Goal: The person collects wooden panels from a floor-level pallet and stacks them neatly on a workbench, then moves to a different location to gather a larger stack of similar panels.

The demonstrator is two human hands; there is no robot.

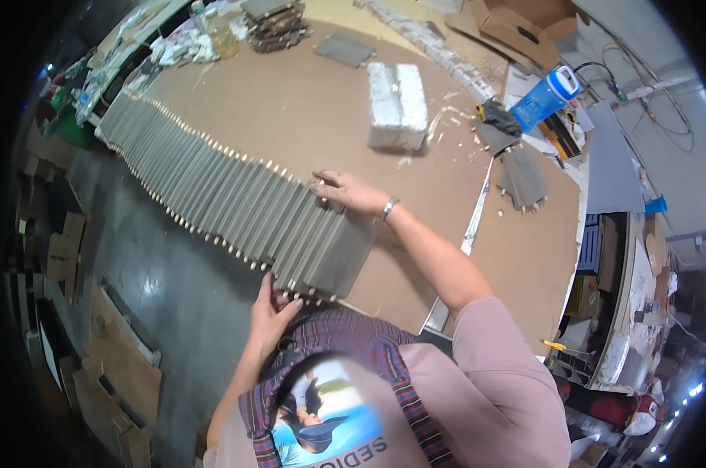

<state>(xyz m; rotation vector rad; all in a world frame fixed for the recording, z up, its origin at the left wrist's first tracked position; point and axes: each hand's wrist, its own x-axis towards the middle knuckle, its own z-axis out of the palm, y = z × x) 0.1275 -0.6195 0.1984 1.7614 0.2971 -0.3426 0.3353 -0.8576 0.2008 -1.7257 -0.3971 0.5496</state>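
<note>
A long overlapping row of thin grey panels (212, 186) with pale dowel-like pegs at both ends runs diagonally across the brown table, from the far left to just in front of me. At the near right end of the row, my right hand (351, 193) grips the far ends of several panels, its fingers bent over the edge. My left hand (272, 313) is at their near ends by the table's front edge, thumb and fingers around the pegged edge. The last panel of the row (341, 257) lies flattest. Some fingertips are hidden.
A white-wrapped block (397, 108) rests on the brown tabletop (415, 203). To the right are a blue bottle (544, 97) and a small stack of grey panels (523, 178). More stacked panels (275, 25) and a loose one (344, 50) lie at the back. An open cardboard box (525, 27) stands behind.
</note>
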